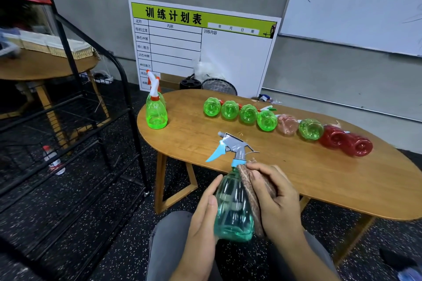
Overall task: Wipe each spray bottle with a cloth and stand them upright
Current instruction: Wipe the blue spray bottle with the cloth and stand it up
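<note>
A teal spray bottle (233,207) with a grey and blue trigger head is held upright over my lap, in front of the table. My left hand (203,217) grips its left side. My right hand (274,198) presses a brown cloth (247,187) against its right side, fingers curled round the cloth. One green bottle (156,109) with a white and orange head stands upright at the table's left end. Several bottles lie on their sides in a row: green ones (229,110), a pink one (287,124) and two red ones (356,145).
The oval wooden table (319,173) spans the right half. A black metal rack (75,134) stands to the left, with a small white bottle (51,159) on the floor under it. A planning board (201,45) leans on the wall behind the table.
</note>
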A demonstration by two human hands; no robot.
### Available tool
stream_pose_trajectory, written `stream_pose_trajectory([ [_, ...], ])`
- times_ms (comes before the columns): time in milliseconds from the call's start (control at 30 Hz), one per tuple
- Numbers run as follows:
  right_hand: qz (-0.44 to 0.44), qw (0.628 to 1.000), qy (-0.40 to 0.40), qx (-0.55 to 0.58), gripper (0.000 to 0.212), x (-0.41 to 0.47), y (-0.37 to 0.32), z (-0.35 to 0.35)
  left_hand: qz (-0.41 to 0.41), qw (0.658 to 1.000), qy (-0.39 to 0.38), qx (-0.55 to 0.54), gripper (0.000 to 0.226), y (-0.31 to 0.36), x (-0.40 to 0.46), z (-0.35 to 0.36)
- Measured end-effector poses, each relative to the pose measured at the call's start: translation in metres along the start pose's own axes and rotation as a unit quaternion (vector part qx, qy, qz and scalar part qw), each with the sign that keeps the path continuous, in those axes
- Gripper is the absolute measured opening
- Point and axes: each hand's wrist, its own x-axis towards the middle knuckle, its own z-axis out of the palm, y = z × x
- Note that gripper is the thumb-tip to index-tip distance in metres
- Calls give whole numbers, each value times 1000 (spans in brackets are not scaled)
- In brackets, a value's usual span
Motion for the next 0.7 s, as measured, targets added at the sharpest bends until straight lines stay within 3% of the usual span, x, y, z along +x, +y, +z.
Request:
stream_pose_trajectory([
  [167, 17, 1000, 3, 17, 20, -4, -2, 4, 9, 1000, -20, 6, 43, 2, -3, 1],
  [267, 10, 1000, -6, 14, 16, -7, -2, 4, 36, 998, -30, 47, 79, 0, -4, 3],
  [333, 0, 1000, -8, 7, 18, -5, -2, 3, 63, 995, -33, 71, 88, -3, -4, 4],
  [533, -12, 1000, -16, -11, 18, 6, -3, -1, 92, 992, -6, 92, 63, -9, -2, 0],
  [700, -45, 992, -66, -100, 23, 2, 2, 0, 83, 994, 5, 67, 45, -8, 0, 2],
])
